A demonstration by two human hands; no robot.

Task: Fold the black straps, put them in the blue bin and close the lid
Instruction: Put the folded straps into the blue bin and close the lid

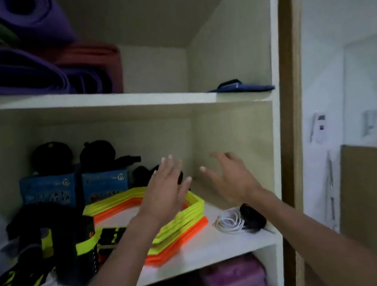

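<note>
My left hand (pixel 165 191) and my right hand (pixel 230 178) are both raised inside the middle shelf of a cream cupboard, fingers spread, holding nothing. Behind my left hand lies a dark bundle of black straps (pixel 145 175) against the back wall. More black straps with neon-yellow bands (pixel 58 252) spill over the shelf's left front. No blue bin or lid shows in this view; two blue cardboard boxes (pixel 75 186) stand at the back.
Stacked yellow and orange flat hexagon rings (pixel 186 228) lie under my hands. A coiled white cord with a black piece (pixel 240 219) sits at the right front. Rolled purple and red mats (pixel 33 69) fill the upper shelf, beside a blue sandal (pixel 243 87). Pink blocks (pixel 233 285) lie below.
</note>
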